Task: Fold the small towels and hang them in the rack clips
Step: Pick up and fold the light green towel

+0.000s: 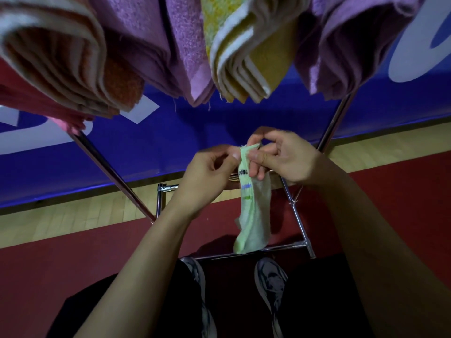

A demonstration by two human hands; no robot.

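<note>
Already hung: I count several folded towels hanging from the top of the rack — an orange towel (70,62) at far left, a purple towel (185,50) beside it, a yellow towel (246,62) in the middle and another purple one (341,50) at right. The clips themselves are out of view, so I cannot tell how each is held.
Towel in hand: a small pale green towel (253,211) hangs in the middle of the scene, below the hung row and above the rack's lower bars (299,222).
Left hand (210,172): thumb and fingers pinch the towel's top edge.
Right hand (285,157): grip closed on the same top edge, just beside the left.
Step, as I judge it: still folding; the cloth looks narrowed lengthwise but loose at the bottom.
Left to do: finish the fold, lift it to a free clip. I see no more unfolded towels.
</note>
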